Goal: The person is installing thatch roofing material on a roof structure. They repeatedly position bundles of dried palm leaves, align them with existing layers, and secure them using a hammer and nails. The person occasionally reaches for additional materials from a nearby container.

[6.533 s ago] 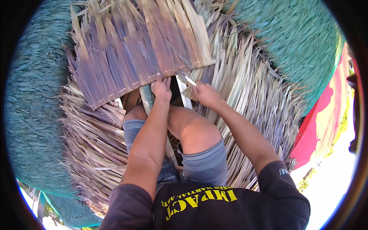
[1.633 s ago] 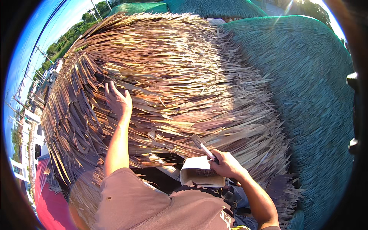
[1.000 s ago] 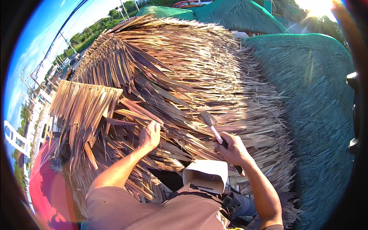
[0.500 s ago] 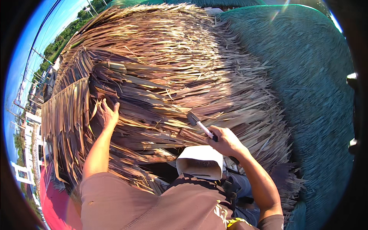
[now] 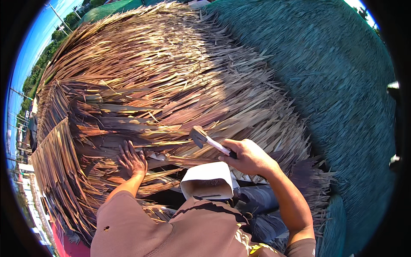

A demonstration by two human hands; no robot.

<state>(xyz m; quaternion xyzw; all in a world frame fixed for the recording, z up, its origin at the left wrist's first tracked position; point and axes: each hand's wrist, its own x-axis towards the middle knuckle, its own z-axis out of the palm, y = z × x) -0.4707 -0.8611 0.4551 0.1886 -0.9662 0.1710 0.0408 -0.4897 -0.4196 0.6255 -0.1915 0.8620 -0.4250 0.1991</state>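
Observation:
Dried palm-leaf thatch (image 5: 167, 81) covers the roof in front of me in overlapping brown and straw-coloured layers. My left hand (image 5: 132, 159) lies flat on the leaves at centre left, fingers spread, holding nothing. In my right hand (image 5: 252, 157), to the right, is a hammer (image 5: 218, 146) with a pale shaft and a black grip. Its dark metal head is raised above the thatch and points up and left. A white open-topped container (image 5: 207, 182) sits against my front, between my arms; its contents cannot be made out.
Green netting (image 5: 325, 81) covers the roof slope on the right. At the left, a folded ridge of thatch (image 5: 53, 141) drops toward the roof edge, with buildings and poles beyond. Dark gaps show in the leaves near the container. Below the left edge is a red surface (image 5: 68, 246).
My left hand has come down and right from the ridge fold and now lies flat on the thatch. The hammer's head has swung slightly left and down. The view has shifted.

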